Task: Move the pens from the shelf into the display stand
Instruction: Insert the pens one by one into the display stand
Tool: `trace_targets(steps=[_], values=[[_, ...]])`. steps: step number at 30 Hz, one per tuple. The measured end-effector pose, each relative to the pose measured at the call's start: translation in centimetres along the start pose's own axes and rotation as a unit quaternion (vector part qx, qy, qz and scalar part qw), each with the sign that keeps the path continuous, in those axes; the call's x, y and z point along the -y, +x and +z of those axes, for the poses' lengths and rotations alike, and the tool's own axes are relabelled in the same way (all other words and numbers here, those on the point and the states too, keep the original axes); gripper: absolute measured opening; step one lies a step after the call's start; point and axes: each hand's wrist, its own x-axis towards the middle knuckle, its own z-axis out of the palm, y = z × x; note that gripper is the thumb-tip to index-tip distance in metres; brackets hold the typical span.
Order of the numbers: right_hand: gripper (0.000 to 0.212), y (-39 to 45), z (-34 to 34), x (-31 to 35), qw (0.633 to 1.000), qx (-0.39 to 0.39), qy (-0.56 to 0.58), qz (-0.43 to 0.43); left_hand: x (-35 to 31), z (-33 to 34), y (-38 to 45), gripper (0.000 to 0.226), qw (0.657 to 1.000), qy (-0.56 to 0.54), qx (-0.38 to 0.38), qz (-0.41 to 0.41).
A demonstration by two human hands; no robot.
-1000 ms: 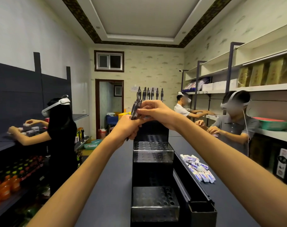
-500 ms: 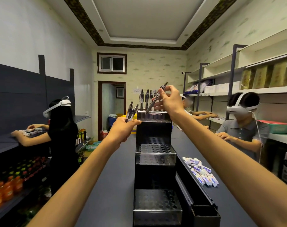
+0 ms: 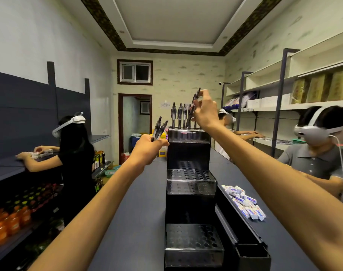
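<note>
my right hand pinching one pen over the stand's top row | left hand gripping two spare pens

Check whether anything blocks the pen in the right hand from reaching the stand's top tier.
Nothing visible does. The right hand holds its pen tilted just above the top tier, beside the pens already standing there.

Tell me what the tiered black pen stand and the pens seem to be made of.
Tiered black pen display stand: probably glossy acrylic or plastic; the perforated tiers have clear, reflective front lips. It could be coated metal.
Dark pens standing in the top tier: likely translucent smoky plastic barrels with a sheen, as are the pens in the left hand.
</note>
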Motion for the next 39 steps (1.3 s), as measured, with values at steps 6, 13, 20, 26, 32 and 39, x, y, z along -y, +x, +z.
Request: trace_targets(steps=[6, 13, 20, 26, 32, 39], values=[[0.029, 0.4, 1.0, 0.2, 0.999, 0.028, -0.039, -0.009, 0.1, -0.2, -0.1, 0.019, 1.000, -0.006, 0.009, -0.002], [0.026, 0.7, 2.1, -0.7, 0.991, 0.066, -0.115, 0.022, 0.3, -0.5, -0.1, 0.022, 1.000, 0.002, 0.011, 0.000], [0.026, 0.9, 2.3, -1.0, 0.987, 0.080, -0.139, 0.022, 0.1, -0.4, -0.4, 0.021, 1.000, -0.002, 0.011, 0.004], [0.026, 1.1, 2.6, -0.8, 0.984, 0.093, -0.148, 0.031, -0.2, 0.0, -0.8, 0.024, 1.000, 0.010, 0.005, 0.014], [0.027, 1.0, 2.8, -1.4, 0.977, 0.117, -0.172, 0.040, 0.0, -0.2, -1.0, 0.026, 1.000, 0.015, 0.014, 0.007], [0.028, -0.2, 2.4, -1.6, 0.972, 0.110, -0.205, 0.030, 0.0, 0.0, -1.1, 0.020, 1.000, 0.019, 0.011, 0.001]])
